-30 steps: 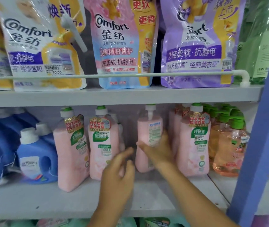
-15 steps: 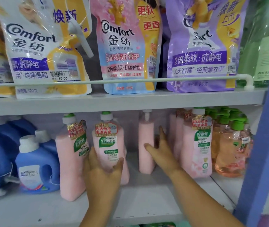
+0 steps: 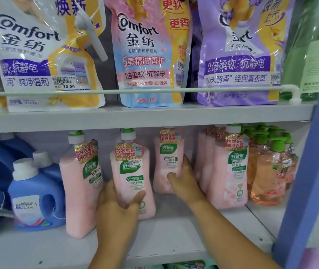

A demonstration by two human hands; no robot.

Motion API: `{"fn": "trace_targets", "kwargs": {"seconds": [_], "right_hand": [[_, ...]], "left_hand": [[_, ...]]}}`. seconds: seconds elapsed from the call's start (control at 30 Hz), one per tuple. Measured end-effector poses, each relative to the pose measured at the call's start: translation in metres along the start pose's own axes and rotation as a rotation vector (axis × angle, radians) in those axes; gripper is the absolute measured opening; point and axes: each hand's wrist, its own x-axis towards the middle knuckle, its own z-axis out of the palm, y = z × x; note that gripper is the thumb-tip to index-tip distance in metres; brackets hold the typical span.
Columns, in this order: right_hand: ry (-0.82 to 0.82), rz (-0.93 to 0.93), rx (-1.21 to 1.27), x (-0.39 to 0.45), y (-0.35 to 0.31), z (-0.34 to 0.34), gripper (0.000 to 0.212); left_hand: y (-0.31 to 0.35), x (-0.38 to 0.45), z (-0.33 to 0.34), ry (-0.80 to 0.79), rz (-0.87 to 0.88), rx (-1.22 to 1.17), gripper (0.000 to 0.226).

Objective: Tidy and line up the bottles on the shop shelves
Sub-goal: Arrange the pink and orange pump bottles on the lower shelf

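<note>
Two pink bottles are being squared up: the front bottle [image 3: 131, 171] is gripped by the left hand [image 3: 119, 206], the rear bottle [image 3: 167, 162] by the right hand [image 3: 183, 177]. Next, both likely need aligning with the row.

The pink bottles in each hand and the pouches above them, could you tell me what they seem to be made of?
Pink bottles: likely matte opaque plastic, with glossy paper or film labels. Pouches: seemingly thin glossy plastic film, judging by wrinkles and glare.

The left hand [image 3: 119, 202] grips a pink bottle [image 3: 130, 171] low on the lower shelf [image 3: 164, 235]. The right hand [image 3: 183, 181] holds another, the rear bottle [image 3: 167, 162], label forward. Blue jugs [image 3: 32, 193] stand left, orange pump bottles [image 3: 267, 171] right, pouches [image 3: 150, 51] above.
</note>
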Motion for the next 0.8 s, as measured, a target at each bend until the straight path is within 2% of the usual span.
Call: {"fn": "trace_targets", "kwargs": {"seconds": [0.13,0.23,0.33,0.4,0.43,0.53,0.57,0.7,0.8], "right_hand": [[0.138,0.007,-0.026,-0.024,-0.016,-0.001,0.064],[0.086,-0.055,0.201,-0.072,-0.03,-0.008,0.054],[0.077,-0.095,0.258,-0.093,-0.035,-0.025,0.073],[0.159,-0.093,0.195,-0.091,-0.034,-0.042,0.084],[0.207,-0.087,0.136,-0.09,-0.033,-0.051,0.09],[0.314,-0.109,-0.023,-0.095,-0.03,-0.069,0.101],[0.328,-0.111,-0.034,-0.099,-0.029,-0.073,0.101],[0.391,-0.116,-0.061,-0.118,-0.02,-0.086,0.109],[0.426,-0.132,-0.049,-0.125,-0.014,-0.101,0.112]], "left_hand": [[0.008,-0.007,0.002,-0.109,0.024,0.061,0.061],[0.025,-0.022,0.013,-0.192,0.096,0.131,0.068],[0.043,-0.035,0.029,-0.364,0.133,0.108,0.072],[0.053,-0.034,0.034,-0.499,0.098,-0.041,0.053],[0.054,-0.028,0.037,-0.513,0.098,-0.087,0.04],[0.049,0.01,0.054,-0.331,0.095,-0.112,0.044],[0.046,0.022,0.063,-0.324,0.083,-0.102,0.04],[0.039,0.048,0.097,-0.421,0.034,0.028,0.064],[0.03,0.052,0.115,-0.375,0.07,0.058,0.075]]}}
